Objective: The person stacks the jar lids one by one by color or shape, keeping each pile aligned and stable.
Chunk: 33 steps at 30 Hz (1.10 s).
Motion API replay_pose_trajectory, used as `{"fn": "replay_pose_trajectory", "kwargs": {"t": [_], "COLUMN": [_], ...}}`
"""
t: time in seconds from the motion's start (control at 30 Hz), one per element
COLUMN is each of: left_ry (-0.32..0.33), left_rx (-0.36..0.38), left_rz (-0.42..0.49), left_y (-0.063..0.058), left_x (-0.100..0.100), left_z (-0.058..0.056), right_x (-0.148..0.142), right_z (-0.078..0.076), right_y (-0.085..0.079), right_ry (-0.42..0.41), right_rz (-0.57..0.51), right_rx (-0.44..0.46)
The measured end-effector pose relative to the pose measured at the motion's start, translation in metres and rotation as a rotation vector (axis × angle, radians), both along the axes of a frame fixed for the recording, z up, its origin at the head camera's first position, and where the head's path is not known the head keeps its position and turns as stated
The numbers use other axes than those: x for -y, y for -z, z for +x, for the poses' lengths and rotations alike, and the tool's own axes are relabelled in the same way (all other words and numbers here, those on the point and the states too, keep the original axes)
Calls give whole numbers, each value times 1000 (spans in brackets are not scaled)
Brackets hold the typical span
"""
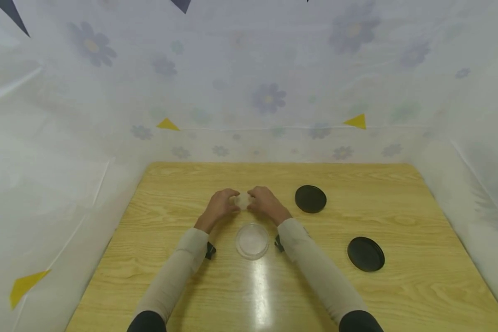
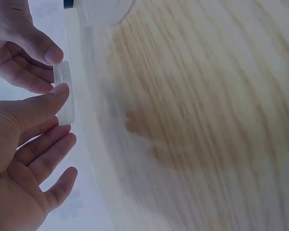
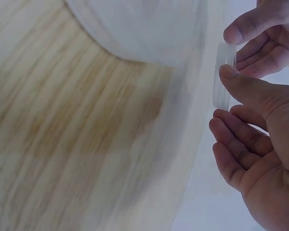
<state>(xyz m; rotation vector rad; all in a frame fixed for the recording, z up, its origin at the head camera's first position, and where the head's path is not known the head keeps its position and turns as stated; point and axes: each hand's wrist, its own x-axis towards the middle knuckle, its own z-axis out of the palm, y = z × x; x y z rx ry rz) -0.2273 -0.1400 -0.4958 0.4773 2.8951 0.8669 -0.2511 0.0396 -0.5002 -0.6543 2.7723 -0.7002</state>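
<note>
Between thumb and fingers, my left hand [image 1: 222,205] pinches one side of a small clear round dish [image 1: 243,201], petri-dish-like, while my right hand [image 1: 266,203] pinches its other side. Both wrist views show this small dish [image 2: 65,94] edge-on, with a seam line around its rim. In the right wrist view the right thumb lies across the small dish [image 3: 222,84]. A larger clear petri dish [image 1: 252,241] lies flat on the table, nearer my body, between the forearms.
Two shallow black round dishes or lids stand right of the hands: a farther one [image 1: 310,198] and a nearer one [image 1: 365,254]. The wood-grain table [image 1: 170,286] is enclosed by white flower-patterned sheeting [image 1: 232,69] at the back and both sides.
</note>
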Motion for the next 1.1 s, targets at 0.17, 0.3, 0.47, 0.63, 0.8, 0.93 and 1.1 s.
{"fn": "replay_pose_trajectory", "kwargs": {"t": [0.17,0.3,0.47,0.63,0.8,0.93,1.1], "left_ry": [16,20,31,33,29,27,29], "left_rx": [-26,-44,-49,-51,-30,-22,-19], "left_rz": [25,28,30,41,69,81,83], "left_y": [-3,-8,-12,-13,-12,-12,-13], "left_x": [-3,-6,-9,-11,-12,-14,-15], "left_z": [4,8,12,16,22,29,38], "right_x": [-6,-11,-17,-21,-24,-28,-31], "right_z": [4,9,15,19,27,34,45], "right_y": [-4,-10,-15,-16,-19,-19,-19], "right_ry": [-18,-25,-30,-33,-33,-38,-47], "right_rz": [3,-10,-17,-30,-59,-49,-39], "right_rx": [-24,-40,-57,-61,-28,-38,-40]}}
